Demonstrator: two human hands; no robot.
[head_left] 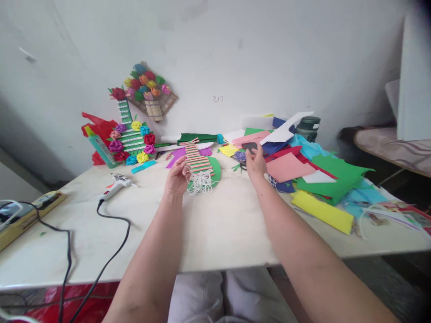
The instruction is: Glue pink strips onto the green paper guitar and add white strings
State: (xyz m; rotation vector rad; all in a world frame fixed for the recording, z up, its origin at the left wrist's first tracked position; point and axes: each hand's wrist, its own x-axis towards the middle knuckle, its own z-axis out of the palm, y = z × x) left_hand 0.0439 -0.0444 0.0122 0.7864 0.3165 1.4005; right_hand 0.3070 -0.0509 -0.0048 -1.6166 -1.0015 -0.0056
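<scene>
My left hand (pixel 177 176) rests on the white table (pixel 215 224), its fingers curled against the edge of a craft piece (pixel 198 162) made of pink striped sticks on a green paper disc, with white string (pixel 201 183) bunched below it. My right hand (pixel 256 162) is lifted a little further back, fingers pinched on a small dark piece of paper (pixel 249 146). A purple paper flower (pixel 239 155) lies just left of that hand. Both forearms reach in from the bottom of the view.
A pile of coloured paper sheets (pixel 303 168) covers the right side, with a yellow strip (pixel 321 211) near the edge. A glue gun (pixel 114 185) and its black cord (pixel 111 237) lie left. Paper-flower crafts (pixel 131 139) stand against the wall. A dark jar (pixel 308 126) sits behind.
</scene>
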